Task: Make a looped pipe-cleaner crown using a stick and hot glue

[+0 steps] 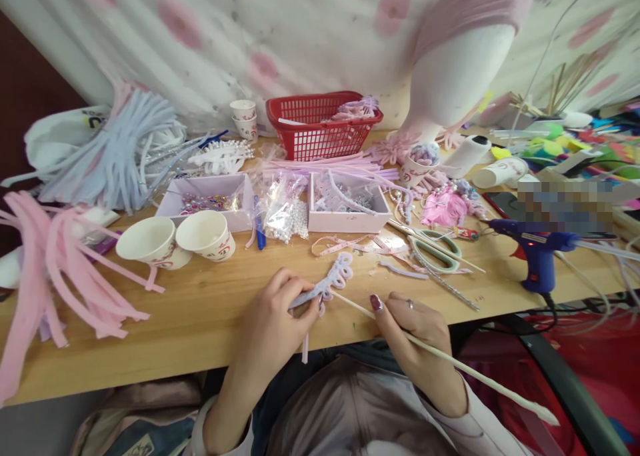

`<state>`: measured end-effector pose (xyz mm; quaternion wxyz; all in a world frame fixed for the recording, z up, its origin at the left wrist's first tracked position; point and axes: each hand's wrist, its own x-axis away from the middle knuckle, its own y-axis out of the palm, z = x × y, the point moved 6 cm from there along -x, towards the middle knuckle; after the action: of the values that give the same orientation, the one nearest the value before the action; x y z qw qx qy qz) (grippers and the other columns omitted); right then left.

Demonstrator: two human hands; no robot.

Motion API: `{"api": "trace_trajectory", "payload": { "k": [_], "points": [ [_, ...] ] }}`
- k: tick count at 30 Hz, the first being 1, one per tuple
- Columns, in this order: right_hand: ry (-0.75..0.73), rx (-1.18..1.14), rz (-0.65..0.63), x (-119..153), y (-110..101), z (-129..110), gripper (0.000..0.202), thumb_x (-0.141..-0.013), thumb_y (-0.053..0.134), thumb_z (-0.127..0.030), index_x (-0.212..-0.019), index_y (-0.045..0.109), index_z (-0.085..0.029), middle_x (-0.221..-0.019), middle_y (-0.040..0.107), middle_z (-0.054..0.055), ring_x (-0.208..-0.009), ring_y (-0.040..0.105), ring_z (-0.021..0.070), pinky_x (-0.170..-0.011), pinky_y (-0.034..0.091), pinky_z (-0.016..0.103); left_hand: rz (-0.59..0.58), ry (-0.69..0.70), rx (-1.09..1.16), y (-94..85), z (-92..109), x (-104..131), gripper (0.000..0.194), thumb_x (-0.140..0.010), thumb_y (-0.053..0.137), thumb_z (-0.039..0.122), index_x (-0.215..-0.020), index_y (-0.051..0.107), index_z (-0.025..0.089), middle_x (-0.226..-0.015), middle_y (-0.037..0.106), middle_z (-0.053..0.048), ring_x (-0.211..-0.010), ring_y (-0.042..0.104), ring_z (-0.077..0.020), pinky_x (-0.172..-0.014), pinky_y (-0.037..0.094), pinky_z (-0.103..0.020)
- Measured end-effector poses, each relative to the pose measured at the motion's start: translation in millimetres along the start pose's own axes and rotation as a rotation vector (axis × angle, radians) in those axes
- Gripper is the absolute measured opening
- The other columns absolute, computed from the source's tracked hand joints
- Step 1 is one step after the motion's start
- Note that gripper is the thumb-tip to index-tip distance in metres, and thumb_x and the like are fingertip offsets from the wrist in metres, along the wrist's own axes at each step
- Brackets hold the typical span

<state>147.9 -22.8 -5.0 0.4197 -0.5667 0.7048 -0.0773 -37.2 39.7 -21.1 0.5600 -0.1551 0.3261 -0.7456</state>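
Note:
My left hand (273, 309) pinches a lavender pipe cleaner piece (341, 271) bent into a row of small loops, just above the table's front edge. A pale pink strip (305, 348) hangs down below those fingers. In my right hand (417, 329) is a long cream-white stick (480, 375), thin towards the loops and thicker at its far end by the lower right. Its thin tip reaches the looped piece near my left fingertips; whether it touches is hard to see. The fingers of both hands are closed.
Two paper cups (206, 236) and two pale boxes (349, 221) stand behind my hands. Green-handled scissors (435, 250) and a blue glue gun (539, 259) are to the right. Pink pipe cleaners (75, 263) lie left. A red basket (325, 136) and a white mannequin head (450, 76) stand behind.

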Motion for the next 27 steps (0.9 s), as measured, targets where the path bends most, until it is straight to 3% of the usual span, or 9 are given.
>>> {"api": "trace_trajectory", "payload": {
  "k": [11,17,23,27],
  "points": [
    [0.1,-0.016,0.019,-2,3,9,0.054,-0.1,0.051,-0.024,-0.054,0.025,-0.021,-0.049,0.027,-0.006,-0.044,0.029,0.0079,-0.048,0.027,0.028,-0.015,-0.053,-0.074,1.1,-3,-1,0.006,-0.087,0.065,0.02,-0.083,0.07,0.022,-0.091,0.068,-0.001,-0.082,0.069,-0.0186,-0.069,0.046,-0.028],
    [0.257,-0.114,0.092,7,-3,20,0.055,-0.101,0.054,-0.029,-0.05,0.032,-0.021,-0.046,0.036,-0.004,-0.046,0.034,0.0101,-0.05,0.028,0.03,0.002,-0.047,-0.08,0.6,-4,-2,0.008,-0.086,0.066,0.019,-0.079,0.067,0.023,-0.09,0.069,0.0,-0.08,0.069,-0.018,-0.068,0.046,-0.028],
    [0.175,-0.073,0.043,0,4,13,0.054,-0.1,0.052,-0.03,-0.053,0.026,-0.021,-0.049,0.03,-0.005,-0.047,0.031,0.0094,-0.052,0.027,0.03,-0.023,-0.051,-0.07,2.0,-4,-2,0.007,-0.087,0.065,0.019,-0.081,0.068,0.022,-0.091,0.068,-0.001,-0.083,0.068,-0.0188,-0.071,0.047,-0.03],
    [0.222,-0.055,0.015,-3,6,17,0.055,-0.099,0.053,-0.031,-0.055,0.022,-0.021,-0.05,0.026,-0.005,-0.047,0.028,0.0091,-0.051,0.025,0.03,-0.015,-0.037,-0.092,2.9,-3,-2,0.006,-0.087,0.065,0.02,-0.082,0.068,0.022,-0.091,0.067,-0.002,-0.083,0.068,-0.0194,-0.07,0.046,-0.03]
  ]
}}
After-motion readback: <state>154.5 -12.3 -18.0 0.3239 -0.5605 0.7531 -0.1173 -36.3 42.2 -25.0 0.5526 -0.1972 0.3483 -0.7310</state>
